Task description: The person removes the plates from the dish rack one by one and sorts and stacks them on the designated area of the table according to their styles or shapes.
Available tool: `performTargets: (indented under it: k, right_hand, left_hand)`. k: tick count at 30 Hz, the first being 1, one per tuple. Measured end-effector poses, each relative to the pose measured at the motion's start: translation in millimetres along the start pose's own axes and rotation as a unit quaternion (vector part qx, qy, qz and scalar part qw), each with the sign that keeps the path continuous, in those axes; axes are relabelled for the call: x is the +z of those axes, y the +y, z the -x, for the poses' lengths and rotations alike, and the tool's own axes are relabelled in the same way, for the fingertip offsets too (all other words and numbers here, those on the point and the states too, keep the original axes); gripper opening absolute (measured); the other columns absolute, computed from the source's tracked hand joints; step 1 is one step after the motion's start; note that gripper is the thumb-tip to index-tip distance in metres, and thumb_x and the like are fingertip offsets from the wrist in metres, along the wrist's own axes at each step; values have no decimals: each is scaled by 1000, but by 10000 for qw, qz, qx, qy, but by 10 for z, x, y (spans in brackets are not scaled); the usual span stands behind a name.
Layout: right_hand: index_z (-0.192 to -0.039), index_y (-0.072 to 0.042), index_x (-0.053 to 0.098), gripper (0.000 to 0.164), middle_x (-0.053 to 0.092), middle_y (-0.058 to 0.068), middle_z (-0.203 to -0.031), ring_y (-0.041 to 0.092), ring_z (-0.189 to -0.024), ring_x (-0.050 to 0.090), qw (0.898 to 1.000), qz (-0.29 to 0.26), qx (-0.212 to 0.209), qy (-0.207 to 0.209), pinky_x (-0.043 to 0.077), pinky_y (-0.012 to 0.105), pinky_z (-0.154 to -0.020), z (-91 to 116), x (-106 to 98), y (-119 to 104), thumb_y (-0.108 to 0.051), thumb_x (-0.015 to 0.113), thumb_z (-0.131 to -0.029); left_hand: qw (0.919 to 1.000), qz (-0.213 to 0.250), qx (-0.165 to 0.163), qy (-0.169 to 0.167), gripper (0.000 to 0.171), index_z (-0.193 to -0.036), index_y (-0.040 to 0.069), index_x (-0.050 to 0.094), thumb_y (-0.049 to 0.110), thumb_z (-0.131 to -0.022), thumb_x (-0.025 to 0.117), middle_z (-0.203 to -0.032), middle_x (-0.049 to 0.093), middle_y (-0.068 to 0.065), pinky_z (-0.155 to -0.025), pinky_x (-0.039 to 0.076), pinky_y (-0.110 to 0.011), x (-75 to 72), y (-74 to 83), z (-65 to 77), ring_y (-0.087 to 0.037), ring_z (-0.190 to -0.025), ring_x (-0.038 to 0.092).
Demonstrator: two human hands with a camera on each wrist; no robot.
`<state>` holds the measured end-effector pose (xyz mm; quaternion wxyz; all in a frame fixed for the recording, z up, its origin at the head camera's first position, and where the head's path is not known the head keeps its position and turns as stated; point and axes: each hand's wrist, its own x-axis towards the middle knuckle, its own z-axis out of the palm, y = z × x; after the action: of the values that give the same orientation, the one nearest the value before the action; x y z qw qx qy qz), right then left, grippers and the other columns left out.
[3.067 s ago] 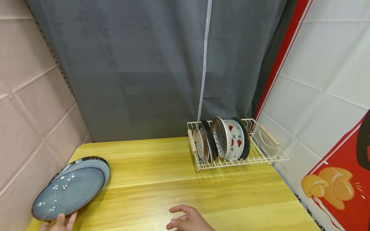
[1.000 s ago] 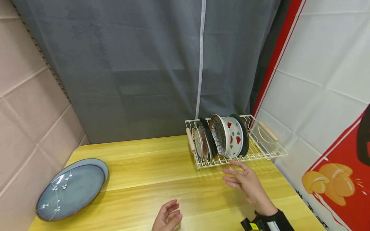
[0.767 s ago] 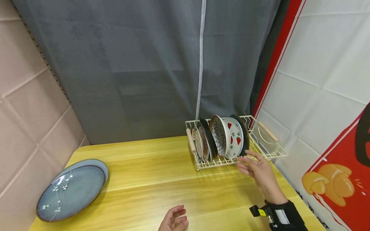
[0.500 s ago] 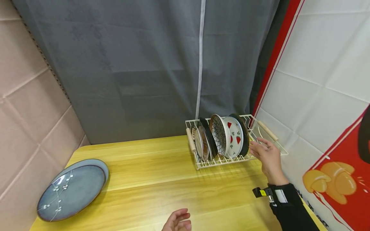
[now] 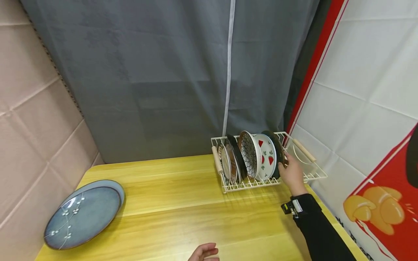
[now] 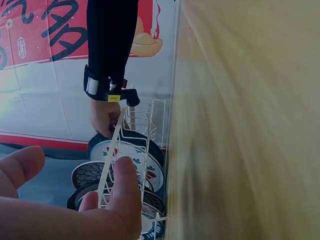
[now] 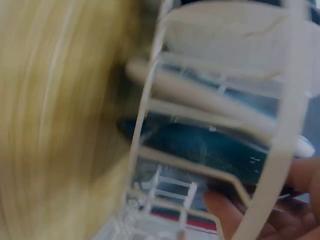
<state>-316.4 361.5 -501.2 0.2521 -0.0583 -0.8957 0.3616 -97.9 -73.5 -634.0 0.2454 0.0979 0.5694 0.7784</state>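
Note:
At the right end of a white wire dish rack (image 5: pixel 251 185), my right hand (image 5: pixel 291 174) pinches the edge of a dark plate (image 5: pixel 277 146). In the right wrist view this dark blue-green plate (image 7: pixel 200 145) stands upright between the wires, with thumb and fingers of the right hand (image 7: pixel 295 220) on either side of its rim. Beside it stand a white strawberry-patterned plate (image 5: pixel 267 157) and a patterned bowl (image 5: pixel 249 156). My left hand (image 5: pixel 204 252) hovers at the table's near edge, fingers loosely bent around nothing; the left wrist view shows that hand (image 6: pixel 100 220) close up.
Far left on the wooden table (image 5: pixel 163 203), a blue oval plate (image 5: pixel 83 217) with a white branch pattern lies on a lighter blue plate (image 5: pixel 114 185). More plates (image 5: pixel 230 163) stand in the rack's left part. A grey curtain (image 5: pixel 163 90) hangs behind; a white wall covering (image 5: pixel 369 90) bounds the right.
The left hand has left the blue oval plate and come to the near middle. My right hand has moved rightward along the rack, then in to the dark plate, and now pinches its edge.

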Motion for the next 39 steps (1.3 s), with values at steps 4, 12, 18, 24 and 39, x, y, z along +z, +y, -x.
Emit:
performTargets:
  k: [4,12,18,24,39]
  right_hand:
    - [-159,2,56,59,74,43,-119,63,-98,73,9906,1353,-149,-154,56,77,-81,-132,89,162,-16,61,-103]
    - [-160,8,48,59,73,43,-104,64,-87,72,9907,1322,-37,313,53,71,-60,-556,467,1083,-12,51,-104]
    - [-159,8,50,56,72,48,-105,70,-89,69,9858,1255,0,1120,50,80,-65,-429,171,688,-8,52,-106]
    - [-163,5,47,53,68,52,-122,76,-111,61,9807,1057,562,1546,48,85,-91,-146,-410,-285,-11,47,-113]
    - [-145,2,63,35,73,0,-127,20,-133,68,9461,-1449,1086,2686,55,26,-112,394,-1160,-1315,-2,58,-110]
  left_hand:
    - [10000,-45,10,82,72,-157,-23,39,9,-103,75,-144,74,-15,-102,65,-27,21,29,35,-22,-125,74]
    - [9993,-14,-157,331,74,-158,-18,43,12,-102,79,-141,75,-14,-102,64,-32,29,-42,17,-30,-127,74]
    - [9999,19,-59,159,76,-159,-21,37,10,-102,77,-142,75,-13,-101,64,-29,6,12,35,-22,-125,73]
    - [9998,-50,-34,214,79,-160,-21,35,11,-101,77,-144,74,-15,-100,65,-28,13,54,41,-22,-124,74]
    - [9996,-123,-44,263,83,-162,-20,32,12,-99,77,-144,72,-11,-101,65,-30,4,89,37,-20,-122,72]
